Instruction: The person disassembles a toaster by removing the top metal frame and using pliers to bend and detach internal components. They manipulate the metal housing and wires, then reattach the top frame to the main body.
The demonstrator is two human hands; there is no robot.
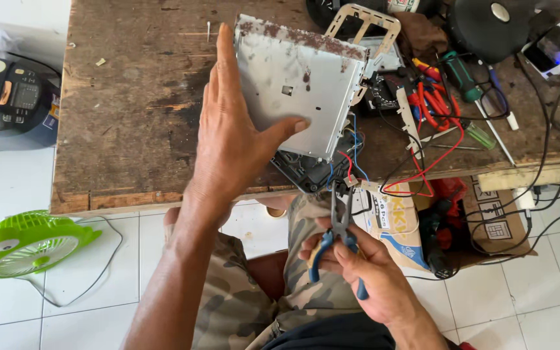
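Left hand pressing flat on rusty-edged grey metal chassis plate, fingers spread open, thumb hooked on lower face, tilting it up off worn wooden bench. Right hand gripping blue-handled pliers, fingers closed around handles, nose pointing up toward red and blue wires hanging below plate's near corner. Right hand nearer wires. Long axis of pliers running near-vertical. White tiled floor, green fan lower left.

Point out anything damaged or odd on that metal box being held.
The metal chassis under the left hand has brown rust flaking along its top edge and spots on its face. It is tipped up off the wooden bench, with loose red and blue wires hanging from below, where the right hand holds blue-handled pliers.
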